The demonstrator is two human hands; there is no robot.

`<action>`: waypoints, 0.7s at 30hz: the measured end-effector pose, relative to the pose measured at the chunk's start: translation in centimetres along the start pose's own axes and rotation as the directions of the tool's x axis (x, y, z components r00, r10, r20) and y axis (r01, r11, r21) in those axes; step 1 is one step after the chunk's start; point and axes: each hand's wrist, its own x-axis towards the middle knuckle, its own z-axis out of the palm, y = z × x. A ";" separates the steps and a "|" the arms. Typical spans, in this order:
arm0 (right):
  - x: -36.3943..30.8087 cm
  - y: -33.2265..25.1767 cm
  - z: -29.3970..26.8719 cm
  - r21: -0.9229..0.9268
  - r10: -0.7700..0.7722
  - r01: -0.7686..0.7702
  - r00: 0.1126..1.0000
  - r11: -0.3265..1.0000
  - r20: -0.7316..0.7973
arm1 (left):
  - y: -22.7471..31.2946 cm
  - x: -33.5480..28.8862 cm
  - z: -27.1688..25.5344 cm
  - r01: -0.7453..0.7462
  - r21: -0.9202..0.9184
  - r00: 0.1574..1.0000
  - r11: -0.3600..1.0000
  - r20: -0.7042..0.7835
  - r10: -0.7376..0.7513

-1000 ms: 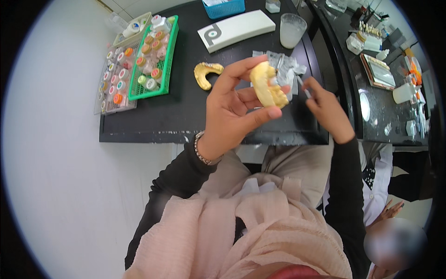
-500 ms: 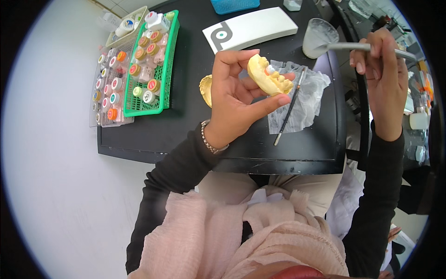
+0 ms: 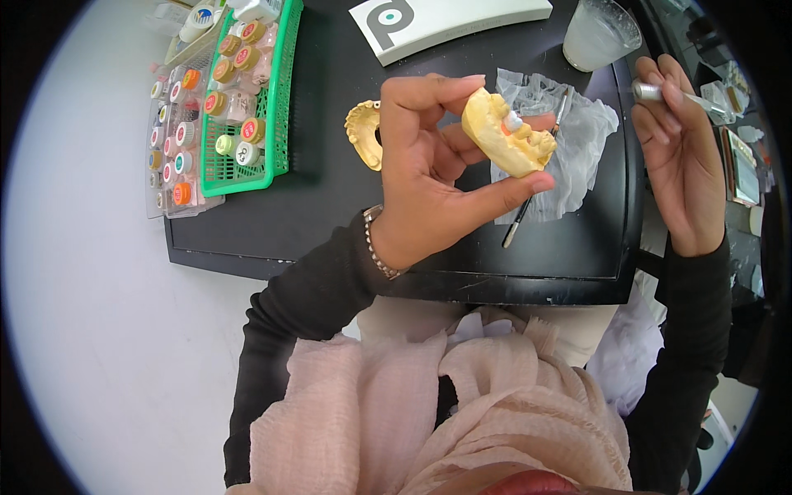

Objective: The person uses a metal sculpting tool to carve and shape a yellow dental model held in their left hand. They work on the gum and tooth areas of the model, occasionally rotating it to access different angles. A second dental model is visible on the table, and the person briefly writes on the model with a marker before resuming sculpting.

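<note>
My left hand [image 3: 445, 173] is closed around a yellow plaster dental cast [image 3: 505, 136], thumb below and fingers above and behind. One white tooth [image 3: 513, 121] stands out among the cast's yellow ones. Away to the right, my raised right hand [image 3: 681, 157] pinches a slim silver-grey tool [image 3: 649, 91]; its far end is blurred, so its kind is unclear. Behind the held cast, a thin dark-handled brush [image 3: 521, 216] lies across a crumpled translucent sheet [image 3: 586, 157]. A second yellow dental cast [image 3: 361, 136] rests on the table, partly hidden by my left hand.
A green basket [image 3: 279, 124] of small capped jars stands at the left, beside a clear rack [image 3: 169, 136] of more jars. Farther back on the black table [image 3: 330, 227] are a white box [image 3: 462, 21] and a glass of cloudy liquid [image 3: 598, 37]. Cluttered shelving [image 3: 738, 165] fills the right side.
The tool in my right hand has turned away from the glass and shows shorter. My left hand and the cast sit slightly farther right. The whole view has shifted closer.
</note>
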 end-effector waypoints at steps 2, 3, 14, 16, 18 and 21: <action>0.1 -0.1 -0.3 0.085 0.090 -0.109 0.977 0.990 0.194 | -0.2 0.0 0.2 0.008 -0.020 1.000 1.000 0.003 -0.008; -0.2 -0.2 0.2 0.079 0.108 -0.120 0.984 0.990 0.142 | -0.2 0.0 0.3 0.012 -0.032 1.000 0.999 0.005 -0.012; -2.0 1.6 2.7 -0.527 -0.036 0.148 0.975 0.837 0.218 | 0.6 -0.2 0.4 -0.006 0.092 0.999 0.996 0.043 0.002; -2.2 1.1 3.5 -0.618 -0.085 0.249 0.956 0.745 0.282 | 1.0 0.0 0.5 -0.024 0.140 0.998 0.990 0.062 0.015; -2.3 0.5 3.3 -0.712 -0.070 0.354 0.916 0.607 0.395 | 1.1 0.1 0.4 -0.051 0.150 0.996 0.987 0.076 0.039; -1.8 -0.2 3.7 -0.734 -0.024 0.492 0.837 0.468 0.547 | 0.8 -0.1 0.3 -0.075 0.158 0.995 0.985 0.079 0.063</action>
